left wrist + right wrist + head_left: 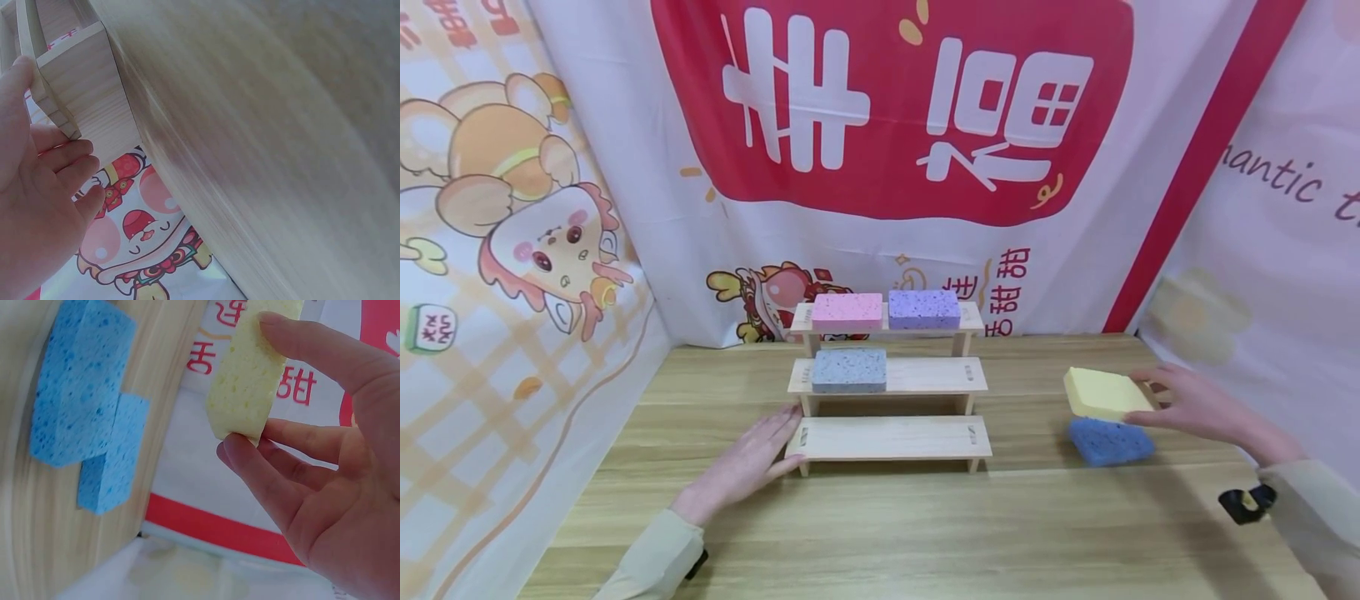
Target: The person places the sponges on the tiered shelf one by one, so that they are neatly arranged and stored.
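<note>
My right hand pinches a pale yellow sponge between thumb and fingers, above the table at the right. Below it lie two speckled blue sponges, one overlapping the other in the right wrist view; in the head view they merge into one blue shape. At the left end of a three-step wooden rack, my left hand holds the lowest step, thumb at its front corner, fingers behind. Pink and purple sponges sit on the top step, a grey-blue sponge on the middle one's left.
The rack stands on a wood-grain table, near its back edge. Printed cloth hangs behind it, with more cloth walls at the left and right.
</note>
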A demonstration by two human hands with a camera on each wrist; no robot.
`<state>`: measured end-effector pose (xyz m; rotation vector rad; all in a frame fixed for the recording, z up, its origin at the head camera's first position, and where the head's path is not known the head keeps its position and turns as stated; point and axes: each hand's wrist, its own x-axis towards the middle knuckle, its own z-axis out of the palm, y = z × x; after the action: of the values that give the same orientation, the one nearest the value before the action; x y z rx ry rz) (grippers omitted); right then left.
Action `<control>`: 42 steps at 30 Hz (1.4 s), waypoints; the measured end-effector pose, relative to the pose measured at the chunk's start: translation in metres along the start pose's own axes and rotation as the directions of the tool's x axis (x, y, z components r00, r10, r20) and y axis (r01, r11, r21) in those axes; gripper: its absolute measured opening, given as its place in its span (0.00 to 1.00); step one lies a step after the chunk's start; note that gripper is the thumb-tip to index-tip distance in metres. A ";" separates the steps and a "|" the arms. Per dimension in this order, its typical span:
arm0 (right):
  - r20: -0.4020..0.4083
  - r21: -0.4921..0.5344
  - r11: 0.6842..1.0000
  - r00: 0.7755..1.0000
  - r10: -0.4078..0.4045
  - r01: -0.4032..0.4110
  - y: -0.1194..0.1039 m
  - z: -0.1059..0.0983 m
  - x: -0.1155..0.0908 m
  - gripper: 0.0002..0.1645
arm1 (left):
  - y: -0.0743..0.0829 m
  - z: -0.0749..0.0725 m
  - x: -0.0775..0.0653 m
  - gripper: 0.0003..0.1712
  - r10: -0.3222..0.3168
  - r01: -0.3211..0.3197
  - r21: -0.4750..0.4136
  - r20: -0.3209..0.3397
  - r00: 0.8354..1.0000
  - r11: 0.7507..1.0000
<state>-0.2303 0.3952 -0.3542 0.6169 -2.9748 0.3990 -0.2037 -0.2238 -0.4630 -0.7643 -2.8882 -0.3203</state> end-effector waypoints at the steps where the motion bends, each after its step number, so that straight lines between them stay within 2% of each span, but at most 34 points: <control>1: 0.000 0.003 1.000 1.000 0.000 0.000 -0.002 0.000 0.001 0.46 | 0.000 0.000 0.000 0.44 -0.001 0.001 0.000 0.000 1.000 1.000; 6: -0.007 0.013 1.000 1.000 -0.010 0.010 -0.011 -0.001 0.007 0.46 | 0.000 0.000 0.000 0.44 0.001 -0.001 -0.004 -0.006 1.000 1.000; 14: -0.041 -0.043 0.998 0.998 -0.043 0.041 -0.026 -0.001 0.016 0.43 | 0.000 0.000 0.000 0.44 0.010 -0.010 -0.003 -0.008 1.000 1.000; 29: -0.038 -0.033 0.993 0.993 -0.112 0.111 -0.059 -0.001 0.033 0.40 | -0.001 0.001 0.000 0.44 0.003 -0.003 -0.006 0.002 1.000 1.000; 42: 0.040 0.047 0.998 0.998 -0.042 0.041 -0.084 0.006 0.051 0.49 | -0.001 0.001 0.001 0.45 0.004 -0.004 -0.004 0.000 1.000 1.000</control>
<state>-0.2435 0.2994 -0.3336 0.6985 -2.9931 0.4592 -0.2049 -0.2239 -0.4635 -0.7702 -2.8871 -0.3256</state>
